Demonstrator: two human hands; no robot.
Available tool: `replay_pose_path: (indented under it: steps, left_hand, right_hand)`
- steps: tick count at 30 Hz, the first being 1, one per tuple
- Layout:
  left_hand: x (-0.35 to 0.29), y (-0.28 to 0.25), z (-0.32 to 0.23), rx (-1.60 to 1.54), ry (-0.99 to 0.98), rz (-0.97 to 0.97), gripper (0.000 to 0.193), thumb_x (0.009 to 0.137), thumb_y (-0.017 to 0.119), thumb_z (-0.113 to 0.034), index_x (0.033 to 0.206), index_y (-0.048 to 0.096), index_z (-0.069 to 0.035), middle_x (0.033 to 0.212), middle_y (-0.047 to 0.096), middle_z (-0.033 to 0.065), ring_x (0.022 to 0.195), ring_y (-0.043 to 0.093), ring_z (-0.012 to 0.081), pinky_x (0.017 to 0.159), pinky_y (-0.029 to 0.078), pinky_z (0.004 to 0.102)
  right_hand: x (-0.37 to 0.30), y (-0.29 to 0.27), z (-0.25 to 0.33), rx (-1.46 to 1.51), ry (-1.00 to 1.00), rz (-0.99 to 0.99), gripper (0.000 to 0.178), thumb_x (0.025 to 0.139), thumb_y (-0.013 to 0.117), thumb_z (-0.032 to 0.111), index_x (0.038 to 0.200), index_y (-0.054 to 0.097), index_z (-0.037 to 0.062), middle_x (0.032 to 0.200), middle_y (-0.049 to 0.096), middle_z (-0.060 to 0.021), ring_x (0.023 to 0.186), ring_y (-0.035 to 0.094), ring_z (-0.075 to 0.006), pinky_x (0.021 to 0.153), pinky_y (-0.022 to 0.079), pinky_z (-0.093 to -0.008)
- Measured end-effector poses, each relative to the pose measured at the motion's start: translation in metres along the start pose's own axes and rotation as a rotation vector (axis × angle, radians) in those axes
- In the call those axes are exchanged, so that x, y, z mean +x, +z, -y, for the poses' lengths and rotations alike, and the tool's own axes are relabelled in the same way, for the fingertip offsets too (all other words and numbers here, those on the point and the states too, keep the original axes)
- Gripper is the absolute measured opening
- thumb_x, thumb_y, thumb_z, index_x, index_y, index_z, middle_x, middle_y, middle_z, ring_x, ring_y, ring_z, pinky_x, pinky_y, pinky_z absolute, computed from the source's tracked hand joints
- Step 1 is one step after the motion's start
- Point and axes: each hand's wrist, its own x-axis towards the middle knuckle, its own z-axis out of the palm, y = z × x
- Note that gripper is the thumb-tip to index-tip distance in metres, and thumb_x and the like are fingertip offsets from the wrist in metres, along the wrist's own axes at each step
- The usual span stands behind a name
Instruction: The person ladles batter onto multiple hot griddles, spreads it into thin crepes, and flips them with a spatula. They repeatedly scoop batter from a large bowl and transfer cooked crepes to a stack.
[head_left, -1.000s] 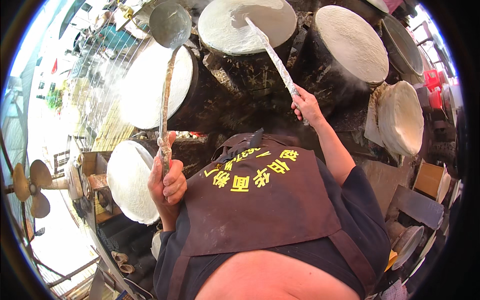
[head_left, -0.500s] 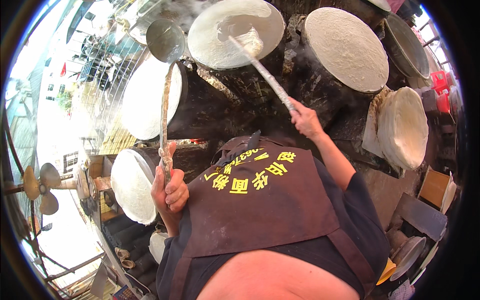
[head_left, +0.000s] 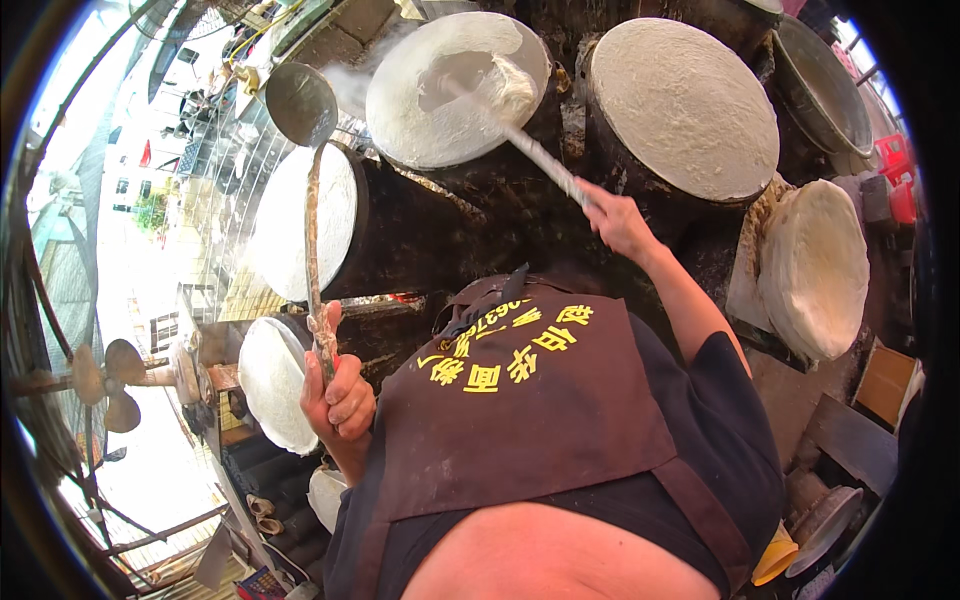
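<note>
My left hand (head_left: 345,395) is closed around the handle of a long ladle (head_left: 301,104), held upright with its dark round bowl at the top, left of the steaming round surface. In my right hand (head_left: 622,228) is a long pale stick (head_left: 550,163), which slants up and left over that surface. It is a round griddle-like top (head_left: 420,150) coated in thick white paste. The stick's far end is blurred by motion in a smooth wet patch. Beside it a folded lump of white paste (head_left: 514,88) is heaped. My fingers hide the grip ends of both tools.
More white-coated round tops stand around: one at right (head_left: 685,108), one at left (head_left: 305,222), a lower one (head_left: 275,385). A stack of pale round sheets (head_left: 815,270) lies at far right, below a metal basin (head_left: 822,85). A fan (head_left: 108,385) stands at far left.
The whole view has shifted slightly. The ladle leans a little further left, and the stick's far end, now blurred, has moved over the wet patch. Both hands keep their holds.
</note>
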Motion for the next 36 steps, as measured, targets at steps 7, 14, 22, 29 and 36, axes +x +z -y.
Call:
replay_pose_path:
  steps: [7,14,22,29,36]
  left_hand:
    - [0.027,0.015,0.004,0.023,-0.018,0.037,0.056,0.105,0.026,-0.029,0.15,-0.003,-0.016,0.069,0.038,0.0036,0.04,0.033,0.0037,0.03,0.031,0.0172]
    - [0.037,0.025,0.007,-0.001,-0.031,0.006,0.056,0.104,0.028,-0.032,0.151,0.002,-0.016,0.065,0.036,0.0022,0.039,0.029,0.0035,0.028,0.03,0.0166]
    - [0.049,0.04,0.012,-0.024,-0.002,0.003,0.057,0.104,0.029,-0.031,0.151,-0.001,-0.017,0.066,0.036,0.0033,0.037,0.027,0.0025,0.028,0.028,0.0167]
    - [0.044,0.039,0.012,0.015,0.037,-0.075,0.057,0.104,0.031,-0.031,0.151,0.002,-0.017,0.064,0.034,0.0017,0.037,0.025,0.0016,0.029,0.026,0.016]
    - [0.052,0.042,0.011,0.018,0.002,-0.079,0.057,0.104,0.03,-0.031,0.15,0.001,-0.017,0.065,0.035,0.0025,0.037,0.026,0.0018,0.028,0.028,0.0171]
  right_hand:
    - [0.044,-0.025,-0.014,-0.108,-0.062,-0.242,0.041,0.087,0.057,0.011,0.127,0.053,0.0074,0.094,0.062,-0.026,0.087,0.061,-0.0408,0.074,0.049,-0.0444]
    - [0.049,0.001,-0.023,-0.207,-0.187,-0.292,0.045,0.087,0.057,0.01,0.131,0.049,0.007,0.085,0.061,-0.0272,0.078,0.062,-0.0411,0.068,0.048,-0.0426]
    - [0.167,-0.023,0.002,-0.278,-0.047,-0.431,0.042,0.086,0.057,0.012,0.128,0.051,0.0071,0.098,0.063,-0.0253,0.09,0.06,-0.0421,0.077,0.048,-0.0461]
    - [0.123,0.0,0.001,-0.118,-0.256,-0.429,0.052,0.086,0.055,0.01,0.137,0.042,0.0109,0.086,0.064,-0.0229,0.082,0.06,-0.0406,0.071,0.046,-0.0487]
    - [0.161,0.008,0.014,-0.354,0.133,-0.402,0.056,0.086,0.047,0.009,0.14,0.035,0.0127,0.086,0.062,-0.0243,0.084,0.061,-0.0436,0.074,0.046,-0.0519]
